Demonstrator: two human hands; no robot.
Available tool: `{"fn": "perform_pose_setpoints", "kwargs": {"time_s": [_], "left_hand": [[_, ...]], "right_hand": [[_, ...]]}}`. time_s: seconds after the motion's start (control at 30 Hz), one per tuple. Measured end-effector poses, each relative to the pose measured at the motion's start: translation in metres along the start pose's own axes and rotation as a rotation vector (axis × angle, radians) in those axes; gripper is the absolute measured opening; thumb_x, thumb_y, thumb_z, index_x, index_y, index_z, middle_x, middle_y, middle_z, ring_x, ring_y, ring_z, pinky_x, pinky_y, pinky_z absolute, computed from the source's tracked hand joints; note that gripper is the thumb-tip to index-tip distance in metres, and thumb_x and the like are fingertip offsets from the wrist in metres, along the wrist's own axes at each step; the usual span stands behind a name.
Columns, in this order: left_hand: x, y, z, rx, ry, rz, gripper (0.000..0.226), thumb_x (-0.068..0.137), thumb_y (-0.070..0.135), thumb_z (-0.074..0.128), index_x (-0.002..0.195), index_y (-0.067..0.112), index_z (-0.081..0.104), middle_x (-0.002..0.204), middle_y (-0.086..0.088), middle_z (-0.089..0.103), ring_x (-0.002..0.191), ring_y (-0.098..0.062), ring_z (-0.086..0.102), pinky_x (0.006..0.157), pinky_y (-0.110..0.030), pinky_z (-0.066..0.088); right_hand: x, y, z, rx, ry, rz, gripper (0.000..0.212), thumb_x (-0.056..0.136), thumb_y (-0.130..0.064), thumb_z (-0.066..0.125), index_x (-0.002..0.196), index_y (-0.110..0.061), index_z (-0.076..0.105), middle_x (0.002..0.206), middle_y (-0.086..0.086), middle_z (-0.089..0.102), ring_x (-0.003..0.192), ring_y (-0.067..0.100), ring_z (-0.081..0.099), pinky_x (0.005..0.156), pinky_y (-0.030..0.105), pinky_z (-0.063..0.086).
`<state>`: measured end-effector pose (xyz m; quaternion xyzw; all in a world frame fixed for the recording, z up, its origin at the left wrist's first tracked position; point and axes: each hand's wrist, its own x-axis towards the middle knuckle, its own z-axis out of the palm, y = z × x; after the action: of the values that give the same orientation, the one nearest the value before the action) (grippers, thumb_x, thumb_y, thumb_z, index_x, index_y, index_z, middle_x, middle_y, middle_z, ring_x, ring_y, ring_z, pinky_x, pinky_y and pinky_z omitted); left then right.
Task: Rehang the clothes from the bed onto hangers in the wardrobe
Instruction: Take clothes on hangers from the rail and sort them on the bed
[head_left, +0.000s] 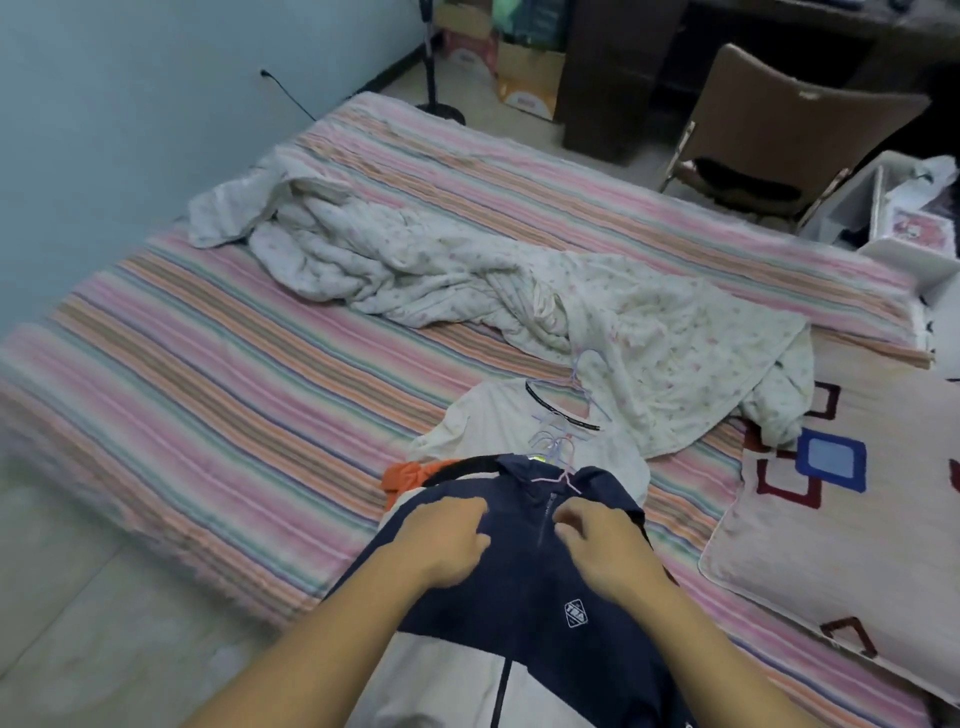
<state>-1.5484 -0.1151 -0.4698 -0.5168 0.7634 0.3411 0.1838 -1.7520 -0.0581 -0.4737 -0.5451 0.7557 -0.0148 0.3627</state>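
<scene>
Both hands press curled onto the navy jacket (540, 566), left hand (447, 540) and right hand (608, 545) either side of its zip, the hanger hook (563, 475) just beyond the fingertips, slightly nearer the right.

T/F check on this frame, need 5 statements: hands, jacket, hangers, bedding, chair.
1. Both hands rest on the navy jacket, the left hand and the right hand on either side of its zipper. True.
2. The jacket hangs in a wardrobe. False: it lies on the bed, and no wardrobe is in view.
3. A hanger hook pokes out at the jacket's collar. True.
4. The white floral blanket is neatly folded. False: it lies crumpled across the striped sheet.
5. The brown chair stands on the bed. False: it stands on the floor beyond the far edge of the bed.
</scene>
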Motion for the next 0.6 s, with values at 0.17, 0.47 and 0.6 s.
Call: {"fn": "perform_pose_setpoints", "kwargs": {"time_s": [0.17,0.47,0.6], "left_hand": [[-0.114,-0.01,-0.045,0.024,0.22,0.008,0.032,0.099,0.037,0.044,0.126,0.02,0.051,0.124,-0.002,0.061,0.11,-0.026,0.057,0.09,-0.039,0.046],[-0.364,-0.104,-0.037,-0.112,0.351,-0.229,0.031,0.098,0.042,0.045,0.122,0.022,0.05,0.121,-0.003,0.06,0.109,-0.026,0.057,0.085,-0.037,0.045],[-0.484,-0.141,-0.004,-0.142,0.363,-0.353,0.04,0.098,0.047,0.044,0.13,0.023,0.046,0.13,-0.005,0.057,0.119,-0.027,0.054,0.091,-0.036,0.043]], "right_hand": [[-0.073,-0.096,-0.018,-0.038,-0.059,-0.225,0.014,0.096,-0.039,0.05,0.104,-0.035,0.061,0.101,-0.015,0.069,0.093,0.011,0.062,0.086,0.039,0.052],[-0.255,-0.265,0.004,-0.348,-0.105,-0.655,0.028,0.096,-0.042,0.054,0.123,-0.034,0.054,0.111,-0.011,0.065,0.1,0.013,0.061,0.084,0.035,0.051],[-0.33,-0.329,0.034,-0.535,-0.158,-0.855,0.036,0.096,-0.047,0.053,0.129,-0.034,0.05,0.125,-0.006,0.061,0.113,0.02,0.058,0.089,0.036,0.048]]}}
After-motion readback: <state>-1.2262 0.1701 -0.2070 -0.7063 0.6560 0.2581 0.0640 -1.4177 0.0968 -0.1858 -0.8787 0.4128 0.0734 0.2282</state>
